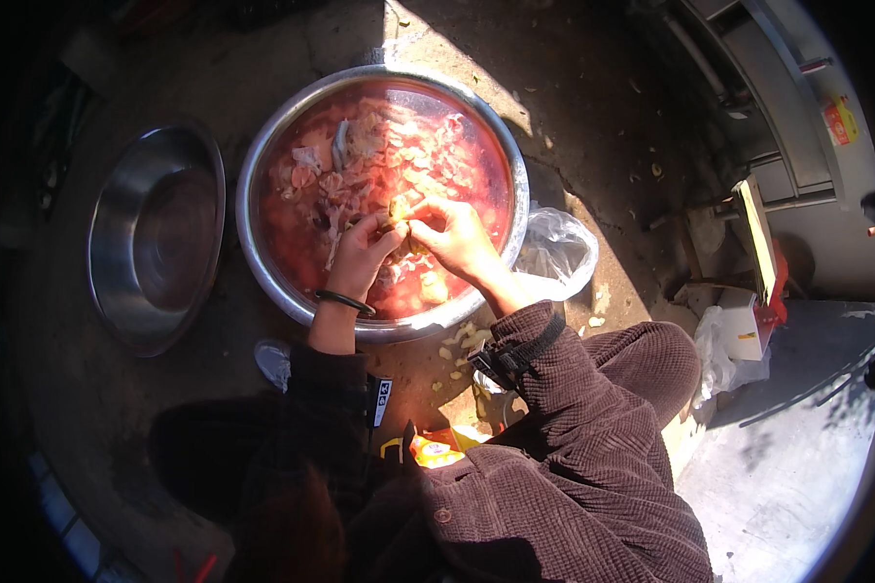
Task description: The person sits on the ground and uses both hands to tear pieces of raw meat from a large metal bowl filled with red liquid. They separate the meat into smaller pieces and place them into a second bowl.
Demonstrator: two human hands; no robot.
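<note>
Partly sunlit, the floor [588,107] bears a basin [250,209] and bowl [156,238]; left hand [364,249] and right hand [454,236] pinch a yellowish piece [399,206].

Rough yard or open-sided work spot, in use for food preparation; household or small food business, cannot tell which. Evidence: stained, cracked concrete floor [345,39], cut by hard-edged direct sun and deep shadow. Large metal basin [247,228] stands straight on the ground, raw, meat-like pieces [365,136] in reddish water. Second metal basin [170,238] just to its left. Clear plastic bag [562,251] beside the rim; pale scraps [469,339] strewn nearby. Right side: pale cabinet-like unit [773,102], tilted board [756,233], whitish plastic bag [716,355].
</note>
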